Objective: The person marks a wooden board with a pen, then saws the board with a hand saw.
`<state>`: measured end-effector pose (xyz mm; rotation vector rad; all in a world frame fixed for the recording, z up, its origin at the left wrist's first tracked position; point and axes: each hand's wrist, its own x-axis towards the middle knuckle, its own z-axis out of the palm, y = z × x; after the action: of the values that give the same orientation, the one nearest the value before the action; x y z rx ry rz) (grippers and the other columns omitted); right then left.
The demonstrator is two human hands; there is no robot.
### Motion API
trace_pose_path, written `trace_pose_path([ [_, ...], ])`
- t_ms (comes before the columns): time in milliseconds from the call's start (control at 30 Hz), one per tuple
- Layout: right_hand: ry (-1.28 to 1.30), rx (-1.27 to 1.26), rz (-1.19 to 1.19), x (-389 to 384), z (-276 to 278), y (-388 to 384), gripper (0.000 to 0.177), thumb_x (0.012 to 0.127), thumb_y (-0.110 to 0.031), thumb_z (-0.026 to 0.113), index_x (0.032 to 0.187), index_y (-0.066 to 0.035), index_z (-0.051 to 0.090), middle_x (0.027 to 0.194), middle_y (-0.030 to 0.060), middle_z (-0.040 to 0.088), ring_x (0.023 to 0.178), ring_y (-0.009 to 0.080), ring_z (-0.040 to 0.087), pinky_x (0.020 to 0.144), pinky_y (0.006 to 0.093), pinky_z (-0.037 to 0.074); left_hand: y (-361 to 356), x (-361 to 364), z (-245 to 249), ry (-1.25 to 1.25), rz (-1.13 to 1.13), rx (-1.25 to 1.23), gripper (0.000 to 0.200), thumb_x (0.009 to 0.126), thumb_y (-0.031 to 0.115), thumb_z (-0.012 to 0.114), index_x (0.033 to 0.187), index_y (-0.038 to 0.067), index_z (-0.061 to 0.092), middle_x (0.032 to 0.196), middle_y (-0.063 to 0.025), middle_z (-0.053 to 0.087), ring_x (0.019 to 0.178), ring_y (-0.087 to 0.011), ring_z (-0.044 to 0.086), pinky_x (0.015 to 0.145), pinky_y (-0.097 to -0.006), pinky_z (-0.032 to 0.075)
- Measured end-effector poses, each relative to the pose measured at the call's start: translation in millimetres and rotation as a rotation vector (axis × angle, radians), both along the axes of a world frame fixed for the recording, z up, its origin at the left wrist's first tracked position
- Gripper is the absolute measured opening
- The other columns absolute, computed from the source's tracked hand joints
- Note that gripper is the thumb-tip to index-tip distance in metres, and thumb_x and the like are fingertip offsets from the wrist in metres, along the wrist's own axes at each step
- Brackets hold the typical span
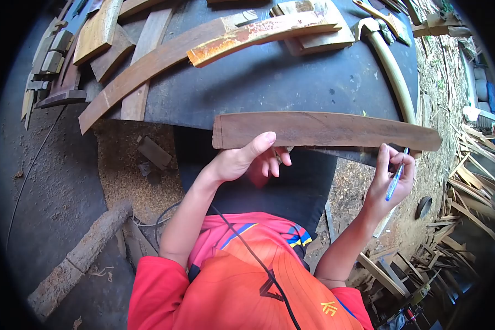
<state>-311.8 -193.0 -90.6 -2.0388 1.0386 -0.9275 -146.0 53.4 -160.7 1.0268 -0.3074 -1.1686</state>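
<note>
Where a brown plank (324, 131) lines the surface's (335, 91) near edge, my left hand (241, 161) sits open. My right hand (381, 190) grips a pen (393, 187).

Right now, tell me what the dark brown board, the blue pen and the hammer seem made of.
Dark brown board: wood, seemingly unpolished, by its matte, streaked face. Blue pen: likely plastic, by its smooth, glossy barrel. Hammer: handle probably smooth wood, by its straw tone; head apparently metal, by its grey look.
</note>
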Motion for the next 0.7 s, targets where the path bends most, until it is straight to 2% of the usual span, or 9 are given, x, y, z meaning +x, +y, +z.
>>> trace_pose_path([
  [167,0.071,-0.215,-0.095,-31,0,-1,0.023,0.11,-0.021,0.072,0.091,-0.008,0.066,0.083,0.006,0.072,0.081,0.0116,0.066,0.085,0.0277,0.054,4,-4,-1,0.025,0.003,0.068,0.061,0.114,0.052,0.052,0.101,-0.002,0.077,0.078,-0.0115,0.076,0.071,-0.0161,0.075,0.064,-0.0269,0.058],
  [200,0.049,-0.257,-0.081,-40,1,-9,0.046,0.118,-0.046,0.052,0.104,-0.008,0.072,0.077,0.0054,0.07,0.077,0.0134,0.065,0.084,0.031,0.053,3,-5,1,0.032,0.018,0.064,0.061,0.114,0.052,0.052,0.101,-0.002,0.076,0.079,-0.0118,0.076,0.071,-0.0162,0.075,0.064,-0.0269,0.058],
  [300,-0.224,-0.028,0.186,-45,28,-13,0.072,0.119,-0.062,0.029,0.12,-0.004,0.072,0.076,0.0065,0.07,0.076,0.0153,0.065,0.086,0.0363,0.053,3,-7,3,0.04,0.049,0.062,0.061,0.114,0.052,0.052,0.1,-0.002,0.076,0.08,-0.0122,0.076,0.071,-0.0165,0.075,0.064,-0.0269,0.058],
  [333,-0.273,0.086,0.278,-41,31,-11,0.089,0.116,-0.069,0.014,0.135,-0.002,0.068,0.08,0.0102,0.073,0.08,0.0194,0.07,0.092,0.0404,0.054,2,-8,3,0.041,0.056,0.063,0.061,0.114,0.052,0.052,0.099,-0.002,0.076,0.08,-0.0123,0.076,0.07,-0.0166,0.075,0.064,-0.0269,0.058],
  [433,-0.164,-0.212,0.333,-7,27,-5,0.081,0.117,-0.065,0.024,0.139,0.0,0.067,0.101,0.0156,0.08,0.101,0.0265,0.076,0.102,0.0413,0.054,2,-11,8,0.058,0.102,0.104,0.061,0.114,0.052,0.052,0.099,-0.002,0.076,0.08,-0.0128,0.076,0.07,-0.017,0.075,0.063,-0.0272,0.058],
  [533,-0.039,-0.43,0.383,16,25,-1,0.053,0.118,-0.047,0.05,0.138,-0.001,0.067,0.127,0.0165,0.08,0.125,0.0298,0.073,0.114,0.0431,0.05,8,-12,20,0.036,0.124,0.163,0.061,0.115,0.05,0.051,0.099,-0.003,0.076,0.08,-0.0138,0.076,0.07,-0.018,0.075,0.064,-0.0278,0.058],
  [633,0.181,-0.357,0.393,6,18,1,0.032,0.107,-0.018,0.071,0.135,-0.003,0.069,0.138,0.0137,0.077,0.134,0.0298,0.068,0.118,0.0435,0.047,23,-12,14,0.041,0.089,0.079,0.061,0.117,0.048,0.048,0.099,-0.003,0.076,0.08,-0.0148,0.077,0.07,-0.0194,0.075,0.064,-0.0286,0.058],
  [667,0.235,-0.394,0.4,5,19,3,0.033,0.098,-0.003,0.077,0.131,-0.004,0.073,0.134,0.0143,0.078,0.129,0.0284,0.071,0.114,0.0416,0.05,28,-11,12,0.033,0.072,0.07,0.062,0.118,0.047,0.045,0.099,-0.004,0.076,0.08,-0.0155,0.077,0.07,-0.0207,0.076,0.065,-0.0296,0.059],
  [700,0.241,-0.378,0.404,3,21,7,0.03,0.098,-0.004,0.077,0.128,-0.004,0.075,0.134,0.0145,0.078,0.121,0.0286,0.073,0.11,0.0405,0.051,32,-11,14,0.022,0.069,0.092,0.063,0.118,0.046,0.044,0.098,-0.004,0.076,0.08,-0.0161,0.076,0.07,-0.0219,0.076,0.065,-0.0311,0.059],
])
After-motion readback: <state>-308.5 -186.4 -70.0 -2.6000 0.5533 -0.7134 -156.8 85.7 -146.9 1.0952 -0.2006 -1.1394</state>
